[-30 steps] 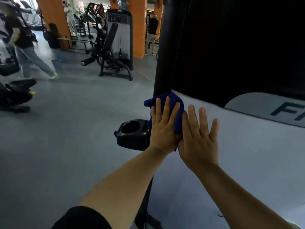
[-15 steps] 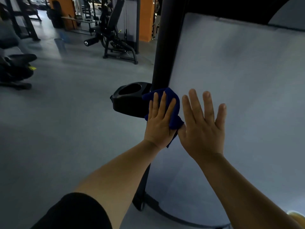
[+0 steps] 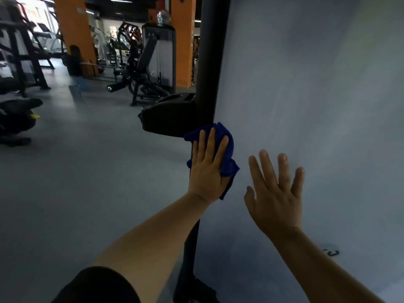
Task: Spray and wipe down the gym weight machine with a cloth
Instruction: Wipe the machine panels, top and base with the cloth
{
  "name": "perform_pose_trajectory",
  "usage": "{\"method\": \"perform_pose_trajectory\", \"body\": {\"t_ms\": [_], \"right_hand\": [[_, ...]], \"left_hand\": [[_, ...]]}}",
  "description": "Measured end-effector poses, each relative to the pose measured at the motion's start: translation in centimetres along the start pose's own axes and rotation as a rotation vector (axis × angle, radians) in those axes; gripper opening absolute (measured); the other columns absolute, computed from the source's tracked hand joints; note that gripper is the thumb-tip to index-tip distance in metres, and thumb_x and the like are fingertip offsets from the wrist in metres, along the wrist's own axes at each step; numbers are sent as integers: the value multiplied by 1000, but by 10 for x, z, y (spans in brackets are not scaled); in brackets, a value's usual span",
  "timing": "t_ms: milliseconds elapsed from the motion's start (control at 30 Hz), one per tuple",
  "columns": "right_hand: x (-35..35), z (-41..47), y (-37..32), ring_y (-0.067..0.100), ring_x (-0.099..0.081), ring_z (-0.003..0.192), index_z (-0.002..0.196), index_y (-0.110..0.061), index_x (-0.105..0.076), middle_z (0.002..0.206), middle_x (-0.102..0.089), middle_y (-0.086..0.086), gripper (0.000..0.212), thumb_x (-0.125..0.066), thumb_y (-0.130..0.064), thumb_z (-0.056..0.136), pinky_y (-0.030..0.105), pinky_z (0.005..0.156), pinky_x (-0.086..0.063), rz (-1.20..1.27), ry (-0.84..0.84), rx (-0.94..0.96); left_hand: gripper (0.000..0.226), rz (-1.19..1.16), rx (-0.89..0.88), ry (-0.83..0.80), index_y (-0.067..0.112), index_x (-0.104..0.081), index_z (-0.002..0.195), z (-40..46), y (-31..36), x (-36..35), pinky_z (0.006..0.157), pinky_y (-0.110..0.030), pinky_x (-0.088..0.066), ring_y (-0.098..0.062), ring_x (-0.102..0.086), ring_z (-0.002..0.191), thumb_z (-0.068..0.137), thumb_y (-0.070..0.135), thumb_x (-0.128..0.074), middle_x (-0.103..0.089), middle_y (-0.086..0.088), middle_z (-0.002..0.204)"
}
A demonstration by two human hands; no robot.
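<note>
A person's left hand (image 3: 207, 169), fingers straight, presses a crumpled dark-blue cloth (image 3: 226, 147) flat against the pale grey shroud panel (image 3: 306, 95) of a gym weight machine, beside its black upright post (image 3: 209, 62). The right hand (image 3: 276, 193), fingers spread and holding nothing, rests on the panel just right of the cloth. With no fingers curled round it, the cloth could slip from under the palm and drop to the floor; the black cup holder (image 3: 168, 114) above-left could snag it.

The cloth (image 3: 227, 147) is deep blue, plain. The machine's panel (image 3: 306, 95) on the right is pale grey-blue; its post (image 3: 209, 62) and cup holder (image 3: 168, 119) are black. The floor (image 3: 76, 171) is grey. Far pillars (image 3: 74, 33) are orange.
</note>
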State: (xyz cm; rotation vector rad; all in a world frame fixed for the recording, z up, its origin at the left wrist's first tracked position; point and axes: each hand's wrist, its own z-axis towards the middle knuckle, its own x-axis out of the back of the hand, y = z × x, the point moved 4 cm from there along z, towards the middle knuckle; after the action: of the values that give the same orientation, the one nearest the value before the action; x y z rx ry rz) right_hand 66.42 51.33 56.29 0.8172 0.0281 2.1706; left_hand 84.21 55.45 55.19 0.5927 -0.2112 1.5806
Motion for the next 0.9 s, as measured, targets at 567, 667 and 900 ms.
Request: {"method": "perform_pose_trajectory", "body": {"t_ms": [567, 667, 900], "right_hand": [[-113, -196, -20, 39, 13, 156, 164, -27, -8, 171, 13, 4, 87, -45, -52, 89, 71, 120, 0, 56, -89, -86], [-125, -198, -30, 43, 18, 154, 163, -27, -4, 170, 19, 6, 88, -45, -48, 88, 75, 115, 4, 97, -71, -133], [-144, -213, -75, 57, 15, 149, 163, -25, 5, 167, 19, 21, 104, -68, -40, 90, 75, 109, 17, 113, -116, -225]], "left_hand": [[88, -105, 46, -55, 35, 19, 159, -206, -57, -110, 122, -57, -3, -20, 18, 156, 99, 43, -44, 27, 10, 167], [89, -73, 112, -97, 34, 21, 158, -251, -67, -135, 115, -63, 1, -16, 24, 154, 97, 42, -42, 31, 11, 165], [95, -226, 473, -180, 46, 37, 147, -322, -56, -178, 126, -53, 6, -14, 33, 150, 101, 40, -46, 35, 12, 161]]}}
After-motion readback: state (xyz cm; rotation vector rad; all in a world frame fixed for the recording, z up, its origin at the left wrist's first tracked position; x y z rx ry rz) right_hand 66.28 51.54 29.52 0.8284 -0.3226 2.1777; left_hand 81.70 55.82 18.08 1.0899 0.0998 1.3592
